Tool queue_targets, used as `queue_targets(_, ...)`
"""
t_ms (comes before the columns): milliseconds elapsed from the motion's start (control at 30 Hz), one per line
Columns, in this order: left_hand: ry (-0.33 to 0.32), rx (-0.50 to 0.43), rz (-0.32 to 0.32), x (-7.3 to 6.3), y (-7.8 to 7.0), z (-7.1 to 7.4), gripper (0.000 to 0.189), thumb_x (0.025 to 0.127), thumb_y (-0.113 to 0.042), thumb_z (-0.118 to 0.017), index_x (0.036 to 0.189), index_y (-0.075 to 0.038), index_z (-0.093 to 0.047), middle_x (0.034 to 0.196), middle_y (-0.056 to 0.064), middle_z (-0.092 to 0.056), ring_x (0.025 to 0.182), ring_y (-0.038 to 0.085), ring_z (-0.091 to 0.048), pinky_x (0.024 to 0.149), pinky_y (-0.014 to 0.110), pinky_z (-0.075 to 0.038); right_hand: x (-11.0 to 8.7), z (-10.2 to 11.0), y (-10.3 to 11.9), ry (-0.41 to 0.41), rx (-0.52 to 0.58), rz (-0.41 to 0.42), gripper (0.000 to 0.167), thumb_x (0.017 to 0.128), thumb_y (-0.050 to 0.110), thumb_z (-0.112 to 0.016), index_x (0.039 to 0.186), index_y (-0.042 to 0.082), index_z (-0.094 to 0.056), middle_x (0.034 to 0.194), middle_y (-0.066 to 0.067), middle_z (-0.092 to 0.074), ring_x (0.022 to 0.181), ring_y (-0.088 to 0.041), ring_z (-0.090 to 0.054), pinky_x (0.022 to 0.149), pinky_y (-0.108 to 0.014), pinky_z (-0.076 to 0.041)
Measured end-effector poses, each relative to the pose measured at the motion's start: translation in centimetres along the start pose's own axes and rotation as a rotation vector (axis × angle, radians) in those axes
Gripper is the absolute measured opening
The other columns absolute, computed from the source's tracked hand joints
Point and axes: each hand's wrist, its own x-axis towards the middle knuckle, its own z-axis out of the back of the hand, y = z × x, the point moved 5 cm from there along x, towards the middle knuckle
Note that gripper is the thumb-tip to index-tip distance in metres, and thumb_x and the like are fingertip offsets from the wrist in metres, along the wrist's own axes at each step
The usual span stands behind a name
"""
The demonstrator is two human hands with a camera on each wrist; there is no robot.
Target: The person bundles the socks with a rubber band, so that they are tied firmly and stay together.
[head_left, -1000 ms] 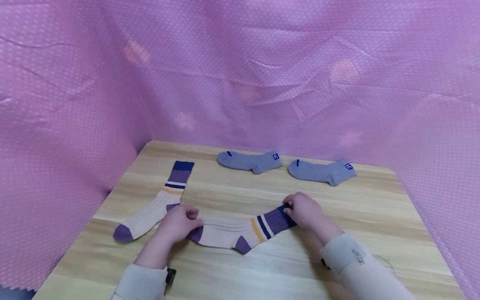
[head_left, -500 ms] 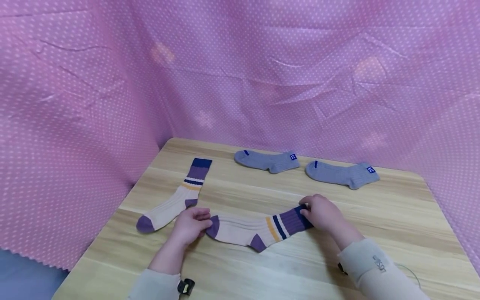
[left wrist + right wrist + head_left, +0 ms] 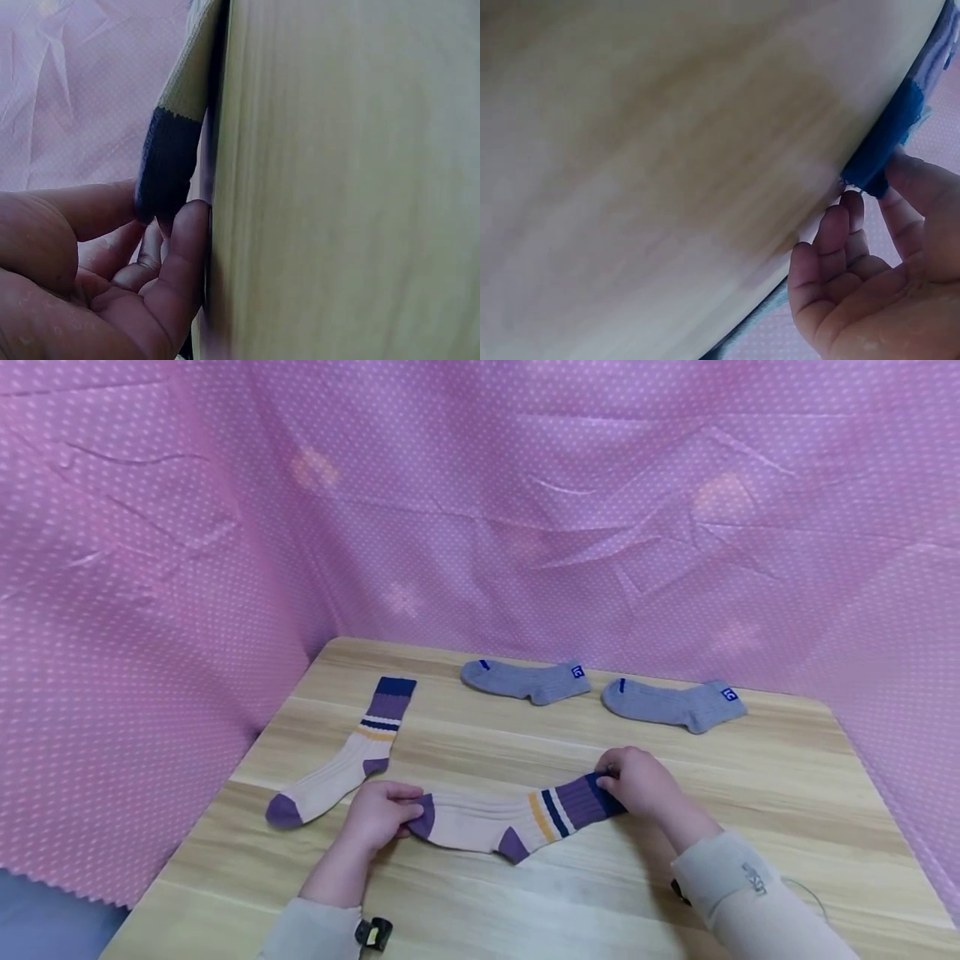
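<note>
A cream crew sock (image 3: 472,823) with purple toe and heel lies stretched out across the front of the table, its stripes toward the right. My left hand (image 3: 375,817) pinches its purple toe (image 3: 169,161) between thumb and fingers. At the other end, my right hand (image 3: 637,789) pinches the navy cuff (image 3: 885,142), thumb on top; its other fingers curl loosely beside the table surface. A matching striped sock (image 3: 341,768) lies flat to the left, cuff pointing away, just beyond my left hand.
Two grey ankle socks, a left one (image 3: 525,682) and a right one (image 3: 675,705), lie side by side near the back edge of the wooden table (image 3: 585,893). A pink dotted curtain (image 3: 480,510) hangs behind and around it.
The head view has shifted. My left hand has drawn back toward the toe's tip, uncovering more of the toe and the matching sock's heel. The right hand stays at the cuff.
</note>
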Motion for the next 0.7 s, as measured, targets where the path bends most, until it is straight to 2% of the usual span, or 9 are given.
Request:
queue_targets(100,-0.002,-0.012,-0.011,-0.1,-0.1,0.1,0.023,0.093,0.005,-0.074,0.115,0.007,-0.077,0.114,0.022,-0.075,0.074,0.015,-0.069,0.062,0.033,-0.062,-0.1,0.2,-0.2,-0.002,0.043,-0.002,0.008,0.095,0.007,-0.077,0.09,0.011,-0.072,0.089,-0.001,-0.07,0.086,-0.022,-0.064,0.087,-0.051,-0.055)
queue_targets(200,-0.001,-0.019,-0.017,-0.2,-0.4,0.1,0.022,0.093,0.005,-0.074,0.114,0.008,-0.077,0.113,0.023,-0.075,0.072,0.015,-0.068,0.061,0.034,-0.061,-0.3,0.5,-0.3,0.003,0.103,-0.024,0.009,0.096,0.007,-0.076,0.09,0.012,-0.071,0.088,0.0,-0.067,0.084,-0.02,-0.061,0.085,-0.047,-0.054)
queue_targets(500,-0.014,0.002,-0.022,-0.3,-1.1,-0.3,0.016,0.094,0.002,-0.075,0.109,0.006,-0.079,0.104,0.016,-0.077,0.06,0.014,-0.061,0.055,0.028,-0.056,-1.7,1.9,-0.1,0.017,0.247,-0.046,0.007,0.098,0.007,-0.074,0.095,0.007,-0.067,0.092,-0.005,-0.071,0.087,-0.022,-0.064,0.079,-0.043,-0.054)
queue_targets(633,-0.032,0.012,-0.05,-0.1,-1.7,-0.5,0.015,0.095,-0.001,-0.076,0.108,0.005,-0.08,0.102,0.015,-0.078,0.06,0.014,-0.061,0.056,0.029,-0.056,-2.6,2.4,-0.4,0.008,0.284,-0.057,0.003,0.098,0.008,-0.074,0.101,0.006,-0.072,0.099,-0.007,-0.073,0.089,-0.021,-0.067,0.078,-0.041,-0.056)
queue_targets(700,-0.035,0.008,-0.056,0.0,-1.9,-0.7,0.016,0.095,-0.003,-0.076,0.109,0.004,-0.08,0.103,0.015,-0.078,0.062,0.014,-0.062,0.057,0.03,-0.057,-3.0,2.9,-0.4,-0.003,0.31,-0.047,0.008,0.099,0.009,-0.073,0.106,0.005,-0.075,0.102,-0.009,-0.075,0.089,-0.02,-0.068,0.077,-0.038,-0.056)
